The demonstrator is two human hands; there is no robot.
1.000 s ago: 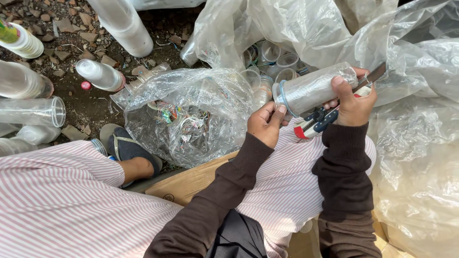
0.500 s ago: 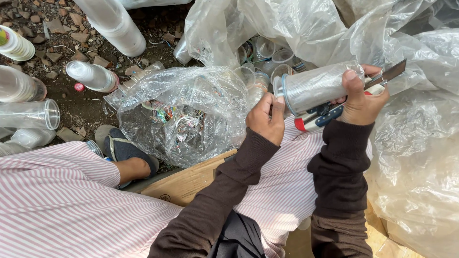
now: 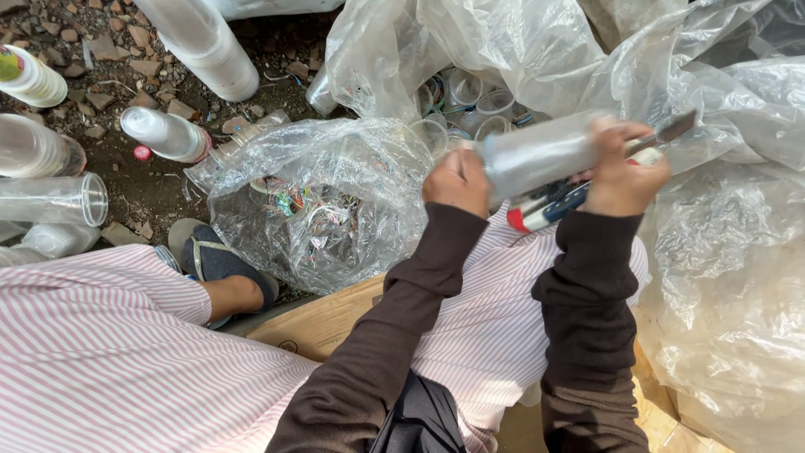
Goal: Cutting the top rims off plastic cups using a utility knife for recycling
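Note:
My left hand [image 3: 457, 180] grips the open end of a stack of clear plastic cups [image 3: 541, 151] lying sideways above my lap. My right hand [image 3: 619, 172] clasps the other end of the stack together with a knife [image 3: 579, 180]. Its red and blue handle sticks out below the cups and its blade points up right. Both arms wear dark brown sleeves.
A clear bag [image 3: 319, 201] of coloured scraps sits by my left foot in a sandal [image 3: 220, 262]. An open bag with loose cups [image 3: 470, 96] lies behind it. Cup stacks [image 3: 50, 197] lie on stony ground at left. Large plastic bags [image 3: 729, 277] fill the right; cardboard [image 3: 323, 323] underneath.
Both hands and the cup stack have shifted slightly; the right hand has slid further over the stack's end, and the knife blade now points more up and right.

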